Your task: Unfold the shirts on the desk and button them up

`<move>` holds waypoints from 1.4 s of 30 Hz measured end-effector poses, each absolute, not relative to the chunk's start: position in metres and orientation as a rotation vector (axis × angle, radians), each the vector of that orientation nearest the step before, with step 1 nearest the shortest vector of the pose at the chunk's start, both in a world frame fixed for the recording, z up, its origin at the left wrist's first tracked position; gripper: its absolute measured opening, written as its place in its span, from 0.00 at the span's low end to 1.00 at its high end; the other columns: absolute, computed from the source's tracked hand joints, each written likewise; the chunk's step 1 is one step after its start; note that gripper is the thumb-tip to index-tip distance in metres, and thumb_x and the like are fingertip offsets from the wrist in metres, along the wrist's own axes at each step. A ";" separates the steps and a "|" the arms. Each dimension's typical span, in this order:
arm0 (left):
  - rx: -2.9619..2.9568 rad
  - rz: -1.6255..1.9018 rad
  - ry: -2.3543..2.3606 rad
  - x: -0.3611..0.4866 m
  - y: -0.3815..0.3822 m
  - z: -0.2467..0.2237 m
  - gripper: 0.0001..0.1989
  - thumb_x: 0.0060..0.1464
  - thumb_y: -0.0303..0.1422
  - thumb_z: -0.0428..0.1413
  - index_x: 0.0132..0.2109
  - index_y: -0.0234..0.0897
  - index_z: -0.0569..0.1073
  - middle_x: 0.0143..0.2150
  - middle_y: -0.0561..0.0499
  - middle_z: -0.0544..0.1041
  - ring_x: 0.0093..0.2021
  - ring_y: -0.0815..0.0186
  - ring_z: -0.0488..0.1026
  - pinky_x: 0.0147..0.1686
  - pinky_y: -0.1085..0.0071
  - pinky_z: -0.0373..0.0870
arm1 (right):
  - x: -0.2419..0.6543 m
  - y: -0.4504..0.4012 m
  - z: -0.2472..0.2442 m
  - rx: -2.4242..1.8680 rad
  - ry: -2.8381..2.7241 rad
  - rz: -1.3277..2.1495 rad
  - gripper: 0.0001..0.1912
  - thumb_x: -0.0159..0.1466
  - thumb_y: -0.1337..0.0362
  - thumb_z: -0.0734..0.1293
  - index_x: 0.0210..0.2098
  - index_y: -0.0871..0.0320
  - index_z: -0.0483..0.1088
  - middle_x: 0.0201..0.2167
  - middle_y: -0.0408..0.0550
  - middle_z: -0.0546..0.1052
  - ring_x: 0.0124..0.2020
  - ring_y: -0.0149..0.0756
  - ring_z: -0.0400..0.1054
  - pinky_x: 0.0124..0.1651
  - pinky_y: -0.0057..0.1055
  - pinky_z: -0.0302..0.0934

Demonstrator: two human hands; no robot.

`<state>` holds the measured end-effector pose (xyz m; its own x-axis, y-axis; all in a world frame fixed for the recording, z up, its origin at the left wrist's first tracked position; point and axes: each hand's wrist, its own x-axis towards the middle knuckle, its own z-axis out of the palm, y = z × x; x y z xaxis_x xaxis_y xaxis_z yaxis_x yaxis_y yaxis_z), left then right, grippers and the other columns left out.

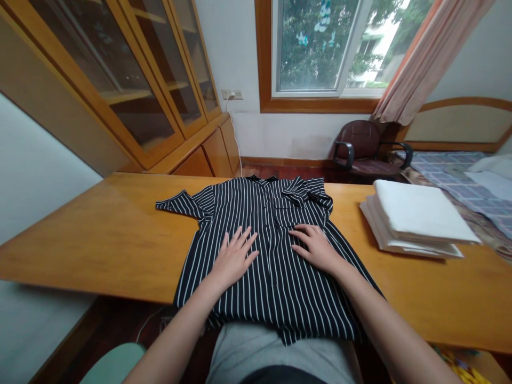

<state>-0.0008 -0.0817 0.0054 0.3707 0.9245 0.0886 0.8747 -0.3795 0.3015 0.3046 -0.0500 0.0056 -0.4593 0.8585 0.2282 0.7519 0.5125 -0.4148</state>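
A black shirt with white stripes [256,272] lies front up on the wooden table [100,229], its collar at the far edge and its hem hanging over the near edge. One sleeve [180,204] stretches out to the left; the other sleeve [308,189] is folded inward over the chest pocket. My left hand [236,255] rests flat on the shirt's left half, fingers spread. On the right half, just below the pocket, my right hand [314,245] touches the cloth with its fingers apart and slightly bent. Neither hand grips the fabric.
A stack of white folded cloth or sheets [420,216] sits on the table at right. Beyond the table are a brown armchair [362,146], a bed [448,170] and a glass-door cabinet [160,80]. A pale green round stool [116,362] stands below at left.
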 end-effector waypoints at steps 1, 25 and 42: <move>2.431 0.342 1.641 -0.006 -0.080 0.005 0.29 0.67 0.50 0.43 0.71 0.51 0.56 0.74 0.50 0.52 0.74 0.50 0.44 0.69 0.39 0.37 | 0.308 -0.049 0.003 -1.339 -2.376 0.313 0.23 0.68 0.55 0.66 0.61 0.47 0.68 0.61 0.52 0.68 0.60 0.51 0.58 0.61 0.53 0.57; 2.480 0.196 1.787 -0.033 0.018 -0.004 0.32 0.67 0.53 0.35 0.72 0.48 0.54 0.75 0.53 0.48 0.75 0.53 0.42 0.70 0.43 0.36 | 0.291 0.032 -0.005 -1.387 -2.447 -0.009 0.23 0.70 0.58 0.61 0.62 0.60 0.68 0.63 0.56 0.68 0.65 0.51 0.59 0.67 0.51 0.52; 2.492 0.562 1.544 -0.005 -0.007 0.023 0.12 0.64 0.35 0.50 0.41 0.39 0.79 0.42 0.47 0.77 0.45 0.57 0.70 0.47 0.59 0.68 | 0.247 -0.030 0.000 -1.086 -2.292 0.437 0.10 0.66 0.65 0.68 0.47 0.53 0.75 0.50 0.49 0.74 0.53 0.43 0.66 0.58 0.45 0.64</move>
<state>-0.0050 -0.0072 0.0227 0.3978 0.8876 0.2320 0.8288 -0.4562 0.3239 0.2472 -0.0302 -0.0002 -0.5146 0.7841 0.3469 0.6012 0.6184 -0.5061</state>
